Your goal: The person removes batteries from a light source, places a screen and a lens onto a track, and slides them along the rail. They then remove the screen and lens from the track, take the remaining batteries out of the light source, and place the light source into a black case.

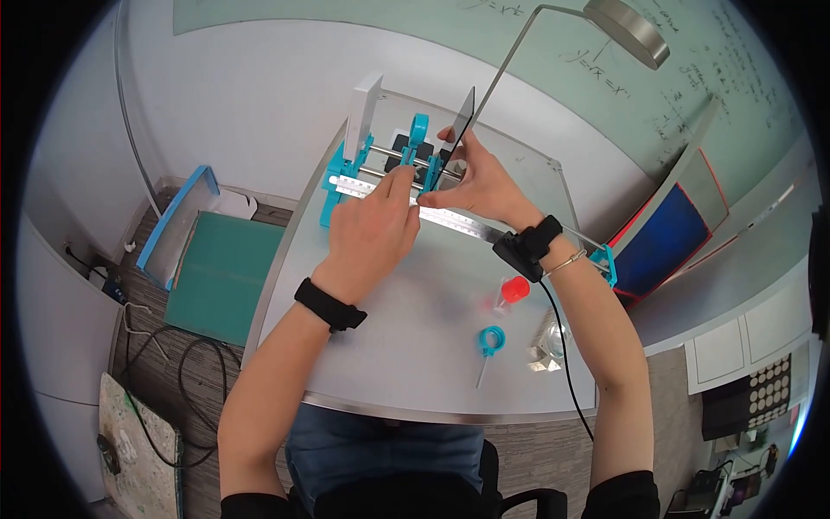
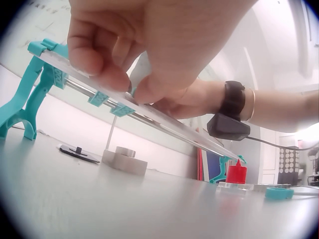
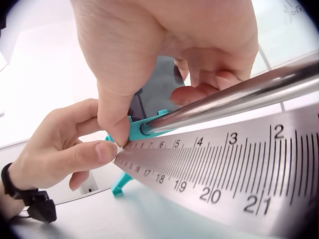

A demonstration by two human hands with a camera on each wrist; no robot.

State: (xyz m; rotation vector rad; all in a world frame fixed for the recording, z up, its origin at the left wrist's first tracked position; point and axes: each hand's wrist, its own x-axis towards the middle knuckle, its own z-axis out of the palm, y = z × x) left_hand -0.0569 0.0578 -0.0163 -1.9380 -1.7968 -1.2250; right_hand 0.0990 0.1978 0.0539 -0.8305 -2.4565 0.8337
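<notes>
bare table near, rail — lamp beyond

Both your arms reach forward over the table, forearms bare, a black strap on each wrist. Your left hand lies palm down, knuckles up, its fingers curled downward with the thumb and forefinger pinched together at the tips. Your right hand sits just beyond and to the right of it, turned more on edge, thumb pressed down and forefinger curled in behind it, the other fingers bent. The two hands are close, fingertips nearly meeting. Your right wrist also carries a thin bracelet, with a cable trailing back along the forearm.
</notes>
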